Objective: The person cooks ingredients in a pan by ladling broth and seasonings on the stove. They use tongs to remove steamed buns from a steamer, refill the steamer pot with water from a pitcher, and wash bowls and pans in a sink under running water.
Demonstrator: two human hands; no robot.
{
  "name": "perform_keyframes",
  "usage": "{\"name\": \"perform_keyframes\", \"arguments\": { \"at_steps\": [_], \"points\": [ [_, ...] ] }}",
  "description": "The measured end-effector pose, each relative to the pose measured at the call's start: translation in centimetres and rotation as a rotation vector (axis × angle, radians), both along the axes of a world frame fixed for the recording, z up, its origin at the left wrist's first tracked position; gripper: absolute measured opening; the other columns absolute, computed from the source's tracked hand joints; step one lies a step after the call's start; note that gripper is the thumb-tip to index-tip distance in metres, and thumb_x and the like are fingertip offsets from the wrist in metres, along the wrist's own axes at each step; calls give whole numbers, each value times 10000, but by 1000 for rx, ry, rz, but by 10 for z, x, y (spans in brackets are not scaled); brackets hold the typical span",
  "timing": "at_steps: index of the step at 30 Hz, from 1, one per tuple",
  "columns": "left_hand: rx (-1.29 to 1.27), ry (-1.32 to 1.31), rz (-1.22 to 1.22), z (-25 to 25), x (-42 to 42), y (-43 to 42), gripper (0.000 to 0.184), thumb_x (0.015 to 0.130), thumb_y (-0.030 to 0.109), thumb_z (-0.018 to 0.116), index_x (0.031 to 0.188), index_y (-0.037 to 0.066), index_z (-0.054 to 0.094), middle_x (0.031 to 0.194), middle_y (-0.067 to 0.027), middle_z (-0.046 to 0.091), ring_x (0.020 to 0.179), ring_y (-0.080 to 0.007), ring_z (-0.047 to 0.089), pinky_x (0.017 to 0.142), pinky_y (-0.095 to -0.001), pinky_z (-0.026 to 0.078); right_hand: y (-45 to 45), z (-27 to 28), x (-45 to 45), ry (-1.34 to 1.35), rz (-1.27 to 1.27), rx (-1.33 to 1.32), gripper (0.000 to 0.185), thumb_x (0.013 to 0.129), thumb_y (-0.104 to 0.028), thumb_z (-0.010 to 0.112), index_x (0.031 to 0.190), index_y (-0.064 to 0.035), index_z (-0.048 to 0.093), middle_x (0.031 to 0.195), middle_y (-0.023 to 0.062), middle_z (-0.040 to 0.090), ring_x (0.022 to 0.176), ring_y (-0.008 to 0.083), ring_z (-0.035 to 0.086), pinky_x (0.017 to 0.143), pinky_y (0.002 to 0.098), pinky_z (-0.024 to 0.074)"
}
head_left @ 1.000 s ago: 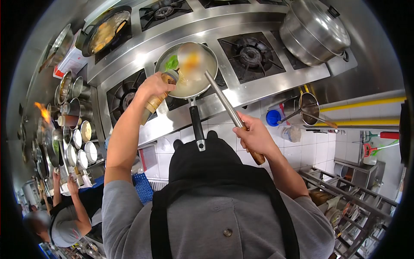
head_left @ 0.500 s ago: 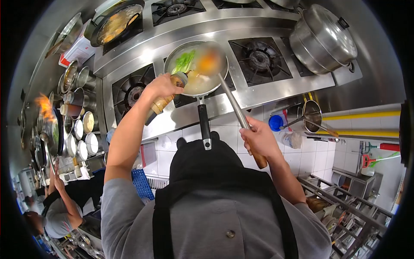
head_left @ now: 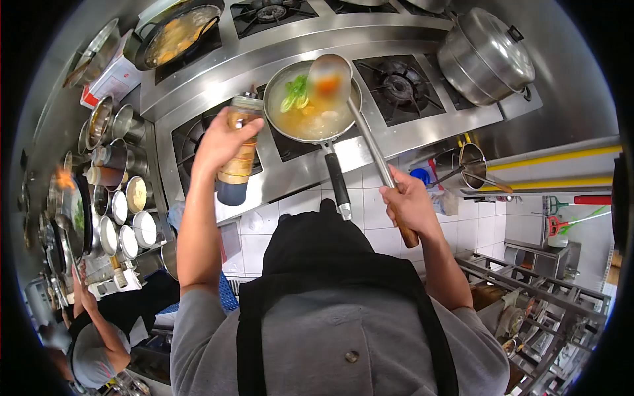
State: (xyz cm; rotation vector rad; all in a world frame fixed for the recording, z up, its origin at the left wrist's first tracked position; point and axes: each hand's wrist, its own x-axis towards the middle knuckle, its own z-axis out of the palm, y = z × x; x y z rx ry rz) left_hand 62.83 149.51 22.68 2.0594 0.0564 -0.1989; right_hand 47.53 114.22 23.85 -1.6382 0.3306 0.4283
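My left hand (head_left: 219, 140) is wrapped around a bottle (head_left: 236, 173) with a wide cap and brown-yellow contents. The bottle stands roughly upright, left of the frying pan and over the left burner. My right hand (head_left: 408, 201) grips the wooden end of a long metal ladle (head_left: 371, 144). Above the pan's right side is the ladle's bowl, blurred, with something orange in it. The frying pan, its black handle (head_left: 337, 179) pointing toward me, holds cloudy liquid (head_left: 300, 125) and green leafy vegetable (head_left: 294, 94). Nothing touches the pan's handle.
A bare burner (head_left: 400, 89) and a large lidded pot (head_left: 487, 58) are on the right. A wok (head_left: 142, 54) of yellowish food sits back left. Bowls and containers (head_left: 144, 228) line the left. Another person (head_left: 99, 343) works at a flaming pan. A strainer (head_left: 473, 162) hangs right.
My left hand has pulled the bottle from the pan's edge leftward and turned it from tilted to nearly upright. The ladle bowl has lifted slightly. The view has shifted a little.
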Motion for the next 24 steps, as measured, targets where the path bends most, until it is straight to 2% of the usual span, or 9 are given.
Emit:
{"name": "perform_keyframes", "arguments": {
  "at_steps": [5, 8, 10, 13, 16, 18, 21, 23, 24],
  "points": [
    [-165, -152, 162, 53, -32, 85, 561, 824, 346, 763, 1216, -2, 563, 1069, -98, 664, 935, -160, 631, 844, -308, 506, 21, 3, 4, -12, -35, -264, 506, 885, -52, 587, 1381, -54, 488, 640, 9, 498, 482, 77, 501, 433, 269, 434],
    [-91, -399, 338, 71, -40, 155, 542, 843, 344, 754, 1220, -2, 576, 1101, -84, 649, 960, -149, 622, 855, -296, 498, 24, -14, 2, -117, 17, -555, 521, 867, -57, 599, 1369, 2, 475, 655, 100, 580, 511, 203, 586, 519, 329, 494],
    [-89, -468, 458, 89, -42, 200, 517, 858, 329, 742, 1214, -14, 589, 1118, -79, 645, 966, -143, 622, 850, -291, 502, 33, -12, 1, -211, 140, -873, 570, 850, -69, 593, 1385, 37, 427, 768, 226, 647, 642, 370, 647, 637, 423, 522],
    [-129, -618, 540, 108, -41, 258, 446, 909, 270, 690, 1234, -16, 586, 1146, -75, 638, 990, -141, 628, 862, -291, 513, 43, -33, -6, -241, 186, -1131, 621, 841, -76, 580, 1420, 22, 377, 853, 283, 654, 781, 459, 633, 736, 484, 506],
    [-87, -732, 579, 114, -34, 309, 457, 872, 242, 734, 1225, -7, 584, 1125, -76, 650, 964, -146, 637, 854, -300, 519, 57, -51, -20, -226, 182, -1151, 651, 837, -79, 562, 1441, 17, 336, 900, 306, 641, 820, 459, 635, 752, 508, 497],
    [-66, -778, 586, 111, -27, 341, 481, 833, 263, 774, 1195, 0, 598, 1104, -80, 664, 956, -149, 639, 847, -303, 513, 83, -41, -27, -199, 72, -997, 547, 832, -51, 537, 1361, 37, 433, 895, 319, 628, 837, 489, 612, 766, 508, 488],
    [102, -782, 549, 96, -18, 383, 589, 770, 293, 828, 1206, 3, 559, 1097, -96, 665, 964, -169, 636, 865, -319, 500, 115, -6, -27, 78, -122, -430, 279, 863, -40, 560, 1132, 33, 539, 694, 126, 590, 504, 237, 587, 431, 360, 462],
    [96, -724, 540, 86, -13, 393, 609, 759, 305, 835, 1206, -3, 559, 1096, -103, 665, 971, -183, 634, 877, -329, 493, 103, -7, -25, 118, -282, -13, 173, 876, -48, 573, 1037, 10, 545, 668, 36, 517, 451, 109, 493, 356, 261, 383],
    [180, -731, 548, 80, -10, 398, 597, 763, 309, 830, 1197, -6, 568, 1099, -111, 664, 978, -184, 634, 884, -325, 492, 103, 5, -22, 130, -315, 102, 121, 868, -51, 584, 967, -5, 533, 664, 41, 514, 444, 125, 482, 365, 270, 389]
  ]
}}
